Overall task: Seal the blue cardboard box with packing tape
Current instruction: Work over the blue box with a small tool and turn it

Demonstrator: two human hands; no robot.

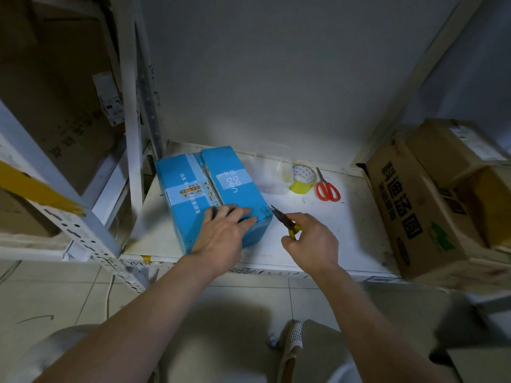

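A blue cardboard box (237,186) lies on the white shelf (345,236), its two top flaps meeting along a middle seam with a gap. My left hand (224,233) presses flat on the box's near end, fingers straight across the seam. My right hand (311,239) grips a small pair of yellow-handled snips (284,221), their dark tip pointing at the box's near right corner. A roll of packing tape (302,179) with a yellowish core stands to the right of the box, behind my right hand.
Red-handled scissors (327,187) lie beside the tape. A clear plastic tub (272,168) stands behind the box by the wall. Brown cartons (409,211) crowd the shelf's right end. A white shelf post (132,134) rises at the left. Tiled floor lies below.
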